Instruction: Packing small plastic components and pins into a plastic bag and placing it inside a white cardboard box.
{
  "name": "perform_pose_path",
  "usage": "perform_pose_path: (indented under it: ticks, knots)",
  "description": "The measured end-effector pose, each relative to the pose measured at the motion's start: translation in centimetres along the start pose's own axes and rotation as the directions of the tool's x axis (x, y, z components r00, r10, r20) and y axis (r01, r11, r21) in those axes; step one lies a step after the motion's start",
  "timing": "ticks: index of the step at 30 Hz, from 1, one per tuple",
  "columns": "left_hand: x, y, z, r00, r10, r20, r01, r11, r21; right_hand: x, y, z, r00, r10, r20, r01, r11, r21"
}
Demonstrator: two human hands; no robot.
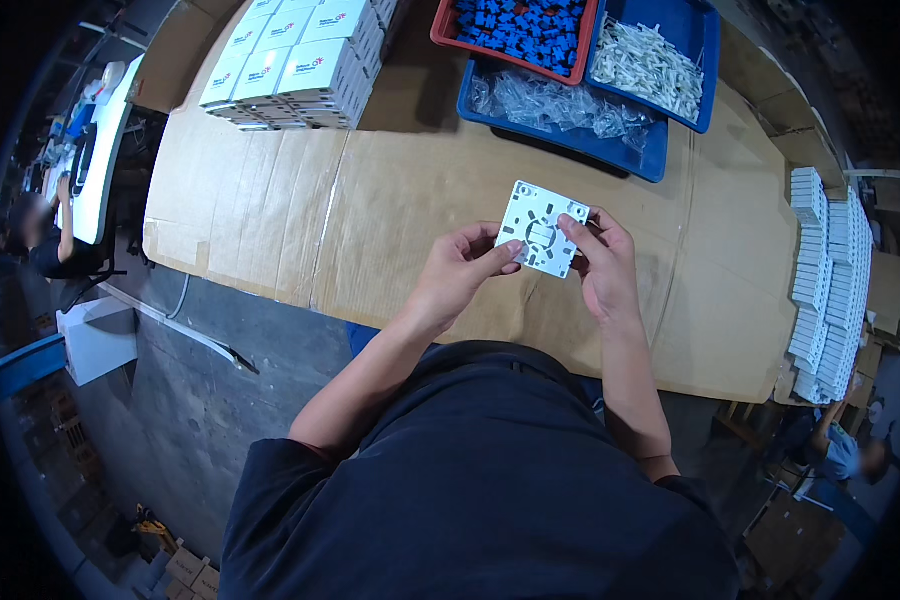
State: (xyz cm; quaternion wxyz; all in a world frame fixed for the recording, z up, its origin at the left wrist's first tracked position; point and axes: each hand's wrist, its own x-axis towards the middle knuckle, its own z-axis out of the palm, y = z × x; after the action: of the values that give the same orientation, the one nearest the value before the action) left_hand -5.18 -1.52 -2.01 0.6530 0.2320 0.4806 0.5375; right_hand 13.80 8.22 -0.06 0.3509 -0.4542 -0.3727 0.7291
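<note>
A square white plastic plate (542,232) with dark slots and a ring of cutouts round its middle is held up over the cardboard-covered table (410,200). My left hand (462,268) grips its lower left edge, thumb on the face and fingers behind. On the right side, my right hand (604,262) pinches the same plate, its thumb lying across the upper right part of the face. Most of the fingertips are hidden behind the plate.
Stacked white boxes (315,70) stand at the back left. At the back are a red tray (510,55) of blue parts, a blue tray (707,60) of whitish parts and another blue tray (610,160) of clear pieces. White plates (820,290) are stacked along the right edge. Other people sit left and lower right.
</note>
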Motion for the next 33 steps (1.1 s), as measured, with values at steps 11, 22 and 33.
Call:
perform_pose_path:
  ticks: [11, 22, 33]
  knots:
    - [0.0, 0.0, 0.0, 0.996, -0.066, 0.059, 0.073, 0.991, -0.115, -0.5, 0.0, 0.3, 0.992, -0.128, 0.014, 0.129, 0.988, -0.086]
    - [-0.9, -0.9, 0.9, 0.861, -0.131, 0.492, 0.414, 0.743, -0.527, -0.7, 0.0, 0.7, 0.97, -0.123, 0.209, 0.167, 0.964, -0.208]
    - [1.6, -1.6, 3.7, 0.903, 0.407, -0.14, -0.34, 0.874, 0.347, -3.6, 1.4, 2.7, 0.871, -0.489, 0.052, 0.436, 0.718, -0.543]
